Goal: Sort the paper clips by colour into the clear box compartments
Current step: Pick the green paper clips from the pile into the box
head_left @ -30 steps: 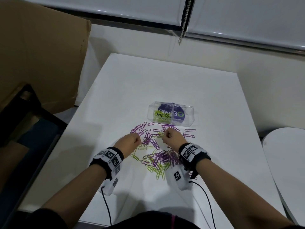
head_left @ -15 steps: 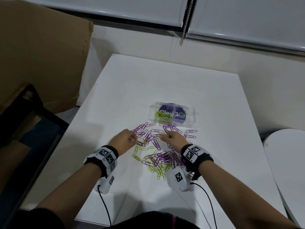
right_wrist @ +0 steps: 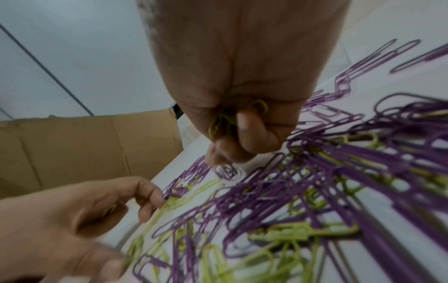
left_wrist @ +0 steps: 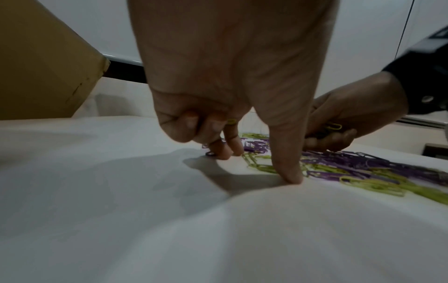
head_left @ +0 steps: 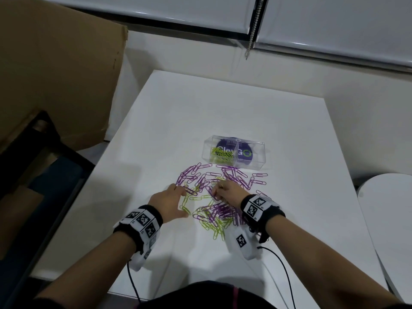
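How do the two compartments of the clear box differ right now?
In the clear box, the left compartment holds a small heap of green paper clips; the right compartment holds no clips that I can see. A dark round label shows through the floor of both, mostly uncovered on the right, partly hidden by clips on the left. Both are open-topped, and neither holds purple clips.

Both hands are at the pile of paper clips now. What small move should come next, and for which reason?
Probably the right hand should carry its green clips to the clear box and drop them in the left compartment. That compartment already holds green clips, and the hand grips several.
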